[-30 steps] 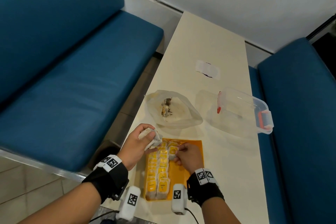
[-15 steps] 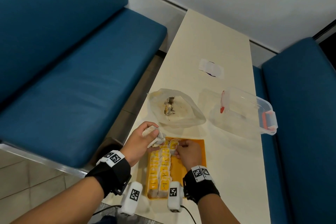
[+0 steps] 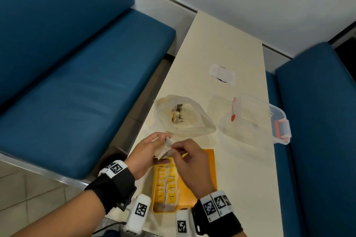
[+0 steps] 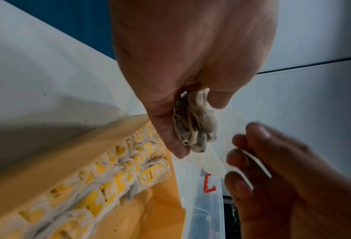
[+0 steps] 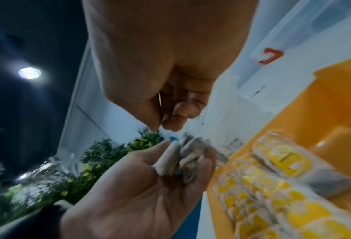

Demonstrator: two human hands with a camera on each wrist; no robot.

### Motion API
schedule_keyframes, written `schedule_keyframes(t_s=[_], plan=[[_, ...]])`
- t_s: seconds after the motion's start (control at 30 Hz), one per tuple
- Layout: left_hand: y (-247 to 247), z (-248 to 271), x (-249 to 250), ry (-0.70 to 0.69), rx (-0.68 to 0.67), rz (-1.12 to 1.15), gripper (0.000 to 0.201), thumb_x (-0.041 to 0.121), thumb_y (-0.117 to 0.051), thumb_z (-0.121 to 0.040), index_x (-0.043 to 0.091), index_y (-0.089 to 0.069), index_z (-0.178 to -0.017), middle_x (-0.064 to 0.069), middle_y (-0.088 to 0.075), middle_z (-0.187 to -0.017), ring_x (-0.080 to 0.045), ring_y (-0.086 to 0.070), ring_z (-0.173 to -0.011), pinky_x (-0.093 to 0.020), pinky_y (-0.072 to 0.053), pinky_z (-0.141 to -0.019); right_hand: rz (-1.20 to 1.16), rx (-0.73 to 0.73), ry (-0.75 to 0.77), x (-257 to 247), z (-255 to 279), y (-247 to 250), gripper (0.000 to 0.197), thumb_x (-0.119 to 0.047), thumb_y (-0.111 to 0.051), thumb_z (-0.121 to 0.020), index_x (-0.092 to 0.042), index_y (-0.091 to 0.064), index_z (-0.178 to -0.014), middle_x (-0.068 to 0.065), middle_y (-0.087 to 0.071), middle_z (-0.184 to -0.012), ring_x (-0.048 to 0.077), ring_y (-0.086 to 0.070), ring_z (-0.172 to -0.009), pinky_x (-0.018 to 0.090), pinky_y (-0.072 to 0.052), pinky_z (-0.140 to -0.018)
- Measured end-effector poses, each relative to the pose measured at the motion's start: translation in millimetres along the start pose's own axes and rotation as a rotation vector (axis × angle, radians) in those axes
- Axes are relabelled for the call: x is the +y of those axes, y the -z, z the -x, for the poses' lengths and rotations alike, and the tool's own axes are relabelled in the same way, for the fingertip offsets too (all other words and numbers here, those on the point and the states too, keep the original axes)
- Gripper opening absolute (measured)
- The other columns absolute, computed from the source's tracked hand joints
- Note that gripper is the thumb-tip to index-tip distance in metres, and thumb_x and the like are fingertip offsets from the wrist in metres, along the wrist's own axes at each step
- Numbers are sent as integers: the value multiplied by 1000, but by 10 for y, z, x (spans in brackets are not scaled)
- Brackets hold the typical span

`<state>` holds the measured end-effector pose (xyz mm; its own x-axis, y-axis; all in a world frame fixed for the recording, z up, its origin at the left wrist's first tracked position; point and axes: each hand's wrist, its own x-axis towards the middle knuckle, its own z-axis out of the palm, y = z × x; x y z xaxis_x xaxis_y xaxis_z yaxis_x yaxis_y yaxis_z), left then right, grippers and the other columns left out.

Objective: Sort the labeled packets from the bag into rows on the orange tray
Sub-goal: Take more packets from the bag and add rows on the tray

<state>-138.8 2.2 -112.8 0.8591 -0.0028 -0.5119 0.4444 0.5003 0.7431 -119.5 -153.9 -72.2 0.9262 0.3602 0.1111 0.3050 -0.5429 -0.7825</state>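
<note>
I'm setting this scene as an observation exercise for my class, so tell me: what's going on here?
A person is sorting yellow-labelled packets into rows on an orange tray on a cream table. Two rows of packets already fill its left side; the right side is bare. The left hand grips a small bunch of packets above the tray's far end, and the right hand pinches at that bunch, apparently picking out the next one. Beyond lie a nearly empty plastic bag and a clear container.
</note>
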Motion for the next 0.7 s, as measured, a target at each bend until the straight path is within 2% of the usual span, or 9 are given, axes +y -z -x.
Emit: schedule_keyframes(t_s=[0.03,0.1,0.13,0.2,0.27,0.4,0.53,0.6,0.7], plan=[[-17,6,5,15,-8,30,35,39,-48,-105,14,-69,-117,-14,-70,-106,-24,-71,-92,-42,-60,-79,18,-34,44,-48,-9,-47,8,-16,-72,-86,-20,-71,-92,-10,-65,-87,4,-63,-79,15,-50,-70],[-50,22,37,59,-12,107,49,51,-41,-104,13,-69,-118,-11,-72,-100,-21,-71,-87,-35,-57,-73,79,-113,27,-98,-42,-131,15,-26,-72,-85,-21,-71,-100,-10,-64,-94,3,-61,-81,13,-49,-73],[-59,28,53,78,-13,140,55,55,-39,-104,12,-68,-119,-11,-72,-99,-20,-71,-87,-34,-57,-74,117,-147,-17,-98,-55,-166,23,-31,-72,-84,-23,-70,-105,-11,-63,-99,2,-60,-85,14,-50,-76],[-64,30,77,102,-31,172,66,62,-33,-101,10,-66,-125,-13,-71,-105,-23,-69,-95,-37,-55,-84,166,-183,-93,-84,-80,-217,34,-39,-72,-82,-25,-68,-113,-12,-63,-106,3,-59,-92,21,-52,-82],[-71,46,91,128,-71,177,73,68,-28,-98,12,-63,-130,-17,-67,-117,-27,-63,-109,-41,-50,-97,190,-187,-120,-80,-104,-238,34,-38,-73,-81,-27,-67,-113,-12,-62,-107,5,-58,-93,24,-52,-84],[-84,62,109,148,-113,146,79,71,-21,-97,15,-60,-136,-15,-67,-133,-29,-61,-128,-45,-44,-111,200,-180,-146,-79,-154,-213,29,-34,-75,-82,-26,-67,-109,-11,-61,-105,6,-58,-92,23,-51,-84],[-80,57,150,172,-170,136,82,75,-19,-94,17,-54,-141,-14,-66,-134,-24,-61,-128,-42,-47,-111,232,-189,-99,-73,-176,-202,20,-28,-68,-88,-24,-69,-108,-8,-64,-100,7,-58,-88,24,-51,-81],[-90,59,161,189,-203,136,83,75,-17,-94,18,-50,-145,-8,-67,-135,-19,-61,-129,-42,-44,-112,250,-182,-70,-70,-186,-187,15,-24,-64,-92,-22,-70,-105,-7,-66,-100,7,-59,-88,22,-50,-80],[-102,62,163,200,-224,154,82,75,-16,-94,20,-48,-145,-3,-67,-135,-16,-62,-127,-38,-47,-107,297,-172,-42,-86,-183,-160,14,-25,-62,-90,-22,-70,-102,-9,-65,-97,7,-58,-87,20,-48,-76]])
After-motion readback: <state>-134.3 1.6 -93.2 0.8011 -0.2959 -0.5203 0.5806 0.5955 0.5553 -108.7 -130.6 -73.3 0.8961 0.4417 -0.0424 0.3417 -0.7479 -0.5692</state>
